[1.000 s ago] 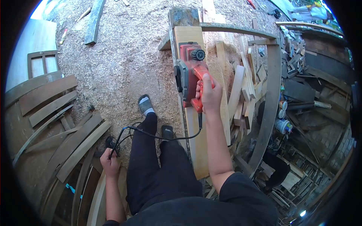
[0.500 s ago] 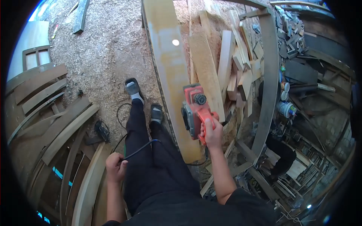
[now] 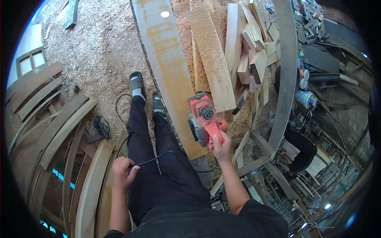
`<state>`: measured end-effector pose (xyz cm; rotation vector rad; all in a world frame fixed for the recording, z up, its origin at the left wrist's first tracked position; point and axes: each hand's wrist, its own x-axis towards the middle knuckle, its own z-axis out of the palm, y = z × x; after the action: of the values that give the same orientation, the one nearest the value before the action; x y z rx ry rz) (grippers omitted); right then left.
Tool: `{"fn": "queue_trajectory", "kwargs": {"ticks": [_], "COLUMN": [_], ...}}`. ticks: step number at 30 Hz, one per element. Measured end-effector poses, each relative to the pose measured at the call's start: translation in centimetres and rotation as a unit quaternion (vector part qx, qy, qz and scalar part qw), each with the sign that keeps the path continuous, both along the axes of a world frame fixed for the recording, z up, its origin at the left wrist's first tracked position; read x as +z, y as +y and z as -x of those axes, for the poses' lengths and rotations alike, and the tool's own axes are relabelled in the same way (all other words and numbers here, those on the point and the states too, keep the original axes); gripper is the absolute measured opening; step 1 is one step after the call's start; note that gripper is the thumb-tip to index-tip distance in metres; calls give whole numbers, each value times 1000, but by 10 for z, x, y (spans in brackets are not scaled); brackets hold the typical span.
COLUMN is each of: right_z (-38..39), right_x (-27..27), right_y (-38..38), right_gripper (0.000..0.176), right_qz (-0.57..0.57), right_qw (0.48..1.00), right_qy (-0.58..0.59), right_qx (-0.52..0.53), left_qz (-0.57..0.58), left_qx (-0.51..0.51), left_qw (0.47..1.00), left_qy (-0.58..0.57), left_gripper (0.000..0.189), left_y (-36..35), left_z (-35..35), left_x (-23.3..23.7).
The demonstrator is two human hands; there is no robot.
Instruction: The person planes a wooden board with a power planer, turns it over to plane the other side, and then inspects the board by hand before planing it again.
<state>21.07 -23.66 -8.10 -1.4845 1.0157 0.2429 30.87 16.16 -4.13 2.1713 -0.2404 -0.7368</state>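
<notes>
A red electric planer [image 3: 199, 107] sits over the near end of a long wooden plank [image 3: 168, 49], overlapping its right edge in this view. My right hand [image 3: 221, 147] is wrapped round the planer's rear handle, and the black knob on its body faces up. To the left, beside my thigh, my left hand [image 3: 124, 171] is closed round a black power cord [image 3: 152, 160]. The cord's free-hanging stretch crosses in front of my dark trousers. Pale and yellowish-brown patches mark the plank's surface.
Sawn wood pieces [image 3: 234, 37] and a broad board [image 3: 210, 51] lie right of the plank. Curved timbers [image 3: 65, 135] are stacked at left. Shavings [image 3: 99, 43] cover the floor. A dark beam [image 3: 287, 71] and paint buckets [image 3: 303, 97] stand right, near another person [image 3: 301, 148].
The planer has come closer to the plank's near end, still in my right hand. My left thumb now stands out more from the fingers. The whole view has shifted.
</notes>
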Motion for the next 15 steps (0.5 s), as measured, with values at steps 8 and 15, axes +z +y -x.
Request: {"fn": "queue_trajectory", "kwargs": {"ticks": [8,15], "right_z": [4,-2], "right_x": [6,-3], "right_y": [-3,4], "right_gripper": [27,29], "right_qz": [-12,11], "right_qw": [1000,1000], "right_qy": [6,-4], "right_qx": [-1,-6], "left_qz": [-6,-8], "left_qx": [-10,3], "left_qw": [1000,1000], "left_qy": [4,5], "left_gripper": [38,40], "left_y": [-6,-6], "left_z": [-2,-1], "left_x": [4,-2]}}
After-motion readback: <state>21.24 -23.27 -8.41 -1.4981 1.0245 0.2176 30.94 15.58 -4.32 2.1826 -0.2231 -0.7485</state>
